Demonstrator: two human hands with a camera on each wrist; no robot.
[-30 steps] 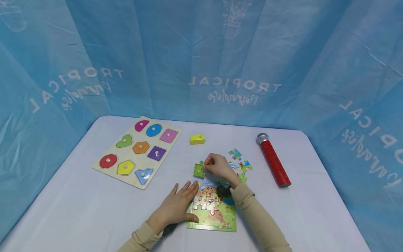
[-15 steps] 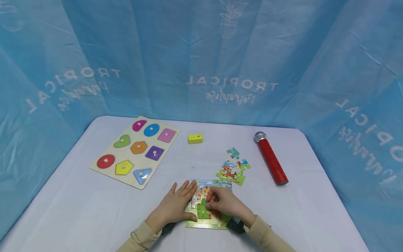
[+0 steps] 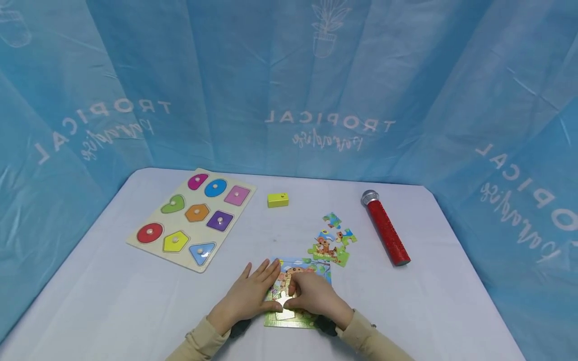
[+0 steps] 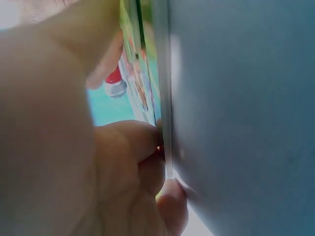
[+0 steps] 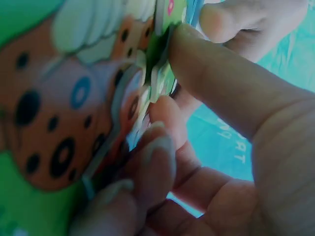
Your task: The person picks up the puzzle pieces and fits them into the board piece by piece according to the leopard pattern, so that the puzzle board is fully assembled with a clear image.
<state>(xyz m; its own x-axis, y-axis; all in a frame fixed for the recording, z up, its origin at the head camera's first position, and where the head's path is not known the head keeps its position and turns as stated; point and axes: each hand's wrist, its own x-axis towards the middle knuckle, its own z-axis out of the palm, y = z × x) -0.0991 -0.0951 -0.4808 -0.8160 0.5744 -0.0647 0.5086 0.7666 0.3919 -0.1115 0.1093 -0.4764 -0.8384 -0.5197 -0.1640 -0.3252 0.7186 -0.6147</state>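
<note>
1. Head view: nearest me on the white table, the left hand rests across the left side of the puzzle board, fingers straight and close together, thumb laid over the surface. It grips no piece.
2. The right hand is over the board's other side, thumb and bent forefinger pinching the edge of a puzzle piece, as far as I can make out. My right wrist view is dim, but puts the thumb tip against a green edge.
3. I judge that piece light, thin and stiff, with a glossy face that could slip under a flat fingertip. Its tabs look the most fragile part, so I would hold it by the broad side edges, with little force.
4. It lies over the lower left of the board, between the two thumbs, its right side at the pinch. Glare washes it out; whether it sits flush, I can't tell.
5. Just past the board's far right corner, loose pieces lie clustered.
6. Farther out I see a shape board at left, a yellow block mid-table and a red microphone at right.
</note>
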